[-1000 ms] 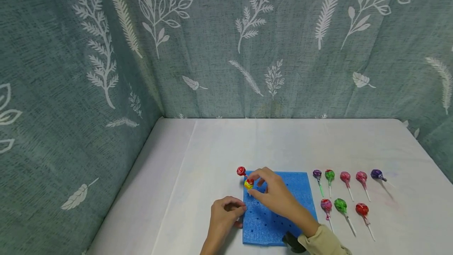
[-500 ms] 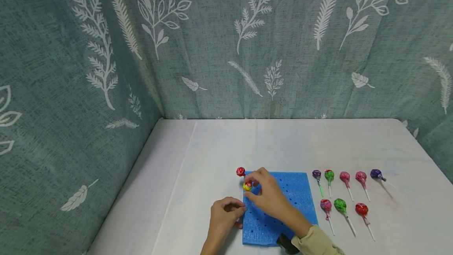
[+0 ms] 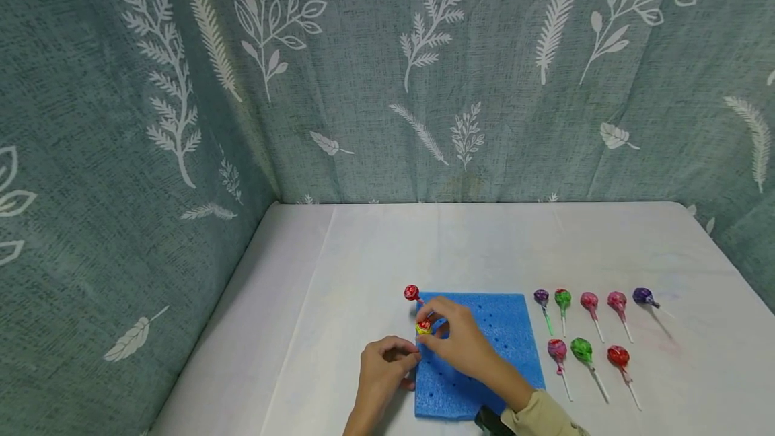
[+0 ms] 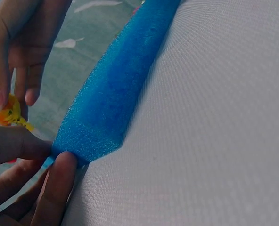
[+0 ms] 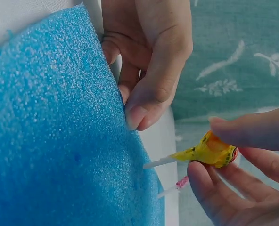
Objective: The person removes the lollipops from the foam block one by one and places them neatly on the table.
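Note:
In the head view, my right hand (image 3: 463, 338) pinches a yellow-and-red wrapped lollipop (image 3: 423, 327) by its candy end, above the left edge of a blue foam board (image 3: 478, 395). The right wrist view has the yellow lollipop (image 5: 212, 151) between thumb and fingers, its white stick meeting the foam near the edge; how deep it sits I cannot tell. Behind it a red lollipop (image 3: 412, 293) stands in the board's far left corner. My left hand (image 3: 387, 369) holds the board's left edge; thumb and fingers pinch the foam (image 4: 97, 141) in the left wrist view.
Several wrapped lollipops lie in two rows right of the board, among them a green one (image 3: 582, 351), a red one (image 3: 619, 356) and a dark purple one (image 3: 645, 297). Small holes dot the board. A leaf-patterned curtain (image 3: 363, 86) hangs behind the white table (image 3: 339, 254).
My right hand has brought the yellow lollipop slightly nearer to me and lower, along the board's left edge. The left hand has stayed in place on the foam.

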{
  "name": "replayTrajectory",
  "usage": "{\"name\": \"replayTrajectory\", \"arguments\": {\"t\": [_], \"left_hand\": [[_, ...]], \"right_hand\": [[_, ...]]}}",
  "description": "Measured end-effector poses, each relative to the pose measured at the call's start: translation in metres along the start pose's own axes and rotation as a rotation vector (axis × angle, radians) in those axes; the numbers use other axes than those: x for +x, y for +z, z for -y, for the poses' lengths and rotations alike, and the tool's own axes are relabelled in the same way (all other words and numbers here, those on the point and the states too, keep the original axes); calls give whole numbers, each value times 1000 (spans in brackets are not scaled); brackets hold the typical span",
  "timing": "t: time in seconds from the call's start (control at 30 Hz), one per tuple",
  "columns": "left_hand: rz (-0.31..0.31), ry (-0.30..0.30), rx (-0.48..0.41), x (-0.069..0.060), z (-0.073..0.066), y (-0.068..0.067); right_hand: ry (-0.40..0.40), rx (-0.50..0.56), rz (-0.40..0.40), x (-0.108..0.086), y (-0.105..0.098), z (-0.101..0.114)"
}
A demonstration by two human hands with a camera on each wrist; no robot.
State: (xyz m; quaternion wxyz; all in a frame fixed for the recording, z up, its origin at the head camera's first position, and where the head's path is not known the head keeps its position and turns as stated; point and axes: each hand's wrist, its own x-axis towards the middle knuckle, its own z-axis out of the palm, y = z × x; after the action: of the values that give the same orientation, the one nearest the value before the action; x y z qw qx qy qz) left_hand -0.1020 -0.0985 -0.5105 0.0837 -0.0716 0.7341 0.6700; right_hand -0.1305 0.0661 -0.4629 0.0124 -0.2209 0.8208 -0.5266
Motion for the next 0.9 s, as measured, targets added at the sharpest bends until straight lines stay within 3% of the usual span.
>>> {"name": "replayTrajectory", "arguments": {"t": [0.63,0.9], "left_hand": [[-26,4,28,-1,-3,1],[-33,5,44,-3,-4,1]], "right_hand": [[-69,110,-155,-8,-28,13],[-36,119,-168,-18,-43,10]]}}
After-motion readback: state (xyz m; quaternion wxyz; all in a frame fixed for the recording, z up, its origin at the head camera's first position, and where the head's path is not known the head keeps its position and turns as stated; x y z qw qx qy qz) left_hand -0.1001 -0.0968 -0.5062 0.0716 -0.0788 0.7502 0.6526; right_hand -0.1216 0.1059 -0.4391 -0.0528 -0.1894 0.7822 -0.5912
